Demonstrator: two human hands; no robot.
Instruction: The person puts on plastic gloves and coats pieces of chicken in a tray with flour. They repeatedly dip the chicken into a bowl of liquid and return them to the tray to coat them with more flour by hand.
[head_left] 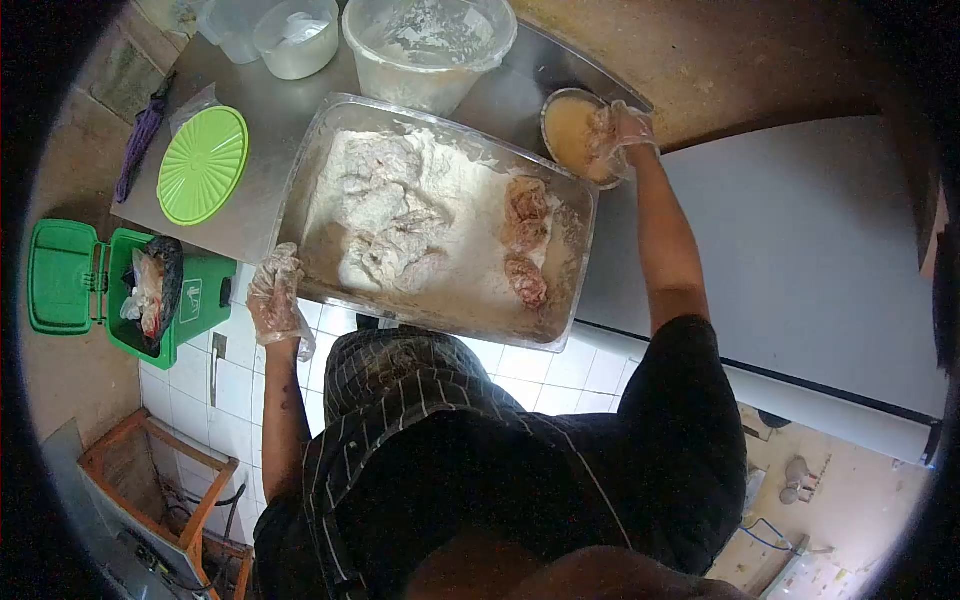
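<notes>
A large metal tray (460, 322) holds white flour. Flour-coated pieces (385, 215) lie in its left part, and reddish uncoated pieces (527, 235) lie in its right part. In a clear plastic glove, my left hand (273, 290) is at the tray's lower left corner, its fingers floury and curled by the rim; what they hold, if anything, is hidden. My right hand (625, 135), also gloved, reaches over the right side of a bowl (568, 130) of orange-brown liquid. Its fingertips are in or just over the liquid, and their grip is unclear.
Behind the tray stand a floury white bucket (425, 85) and a small plastic tub (297, 45). A green lid (203, 166) lies left on the metal table (255, 95). An open green bin (205, 300) stands lower left; a white surface (800, 230) extends right.
</notes>
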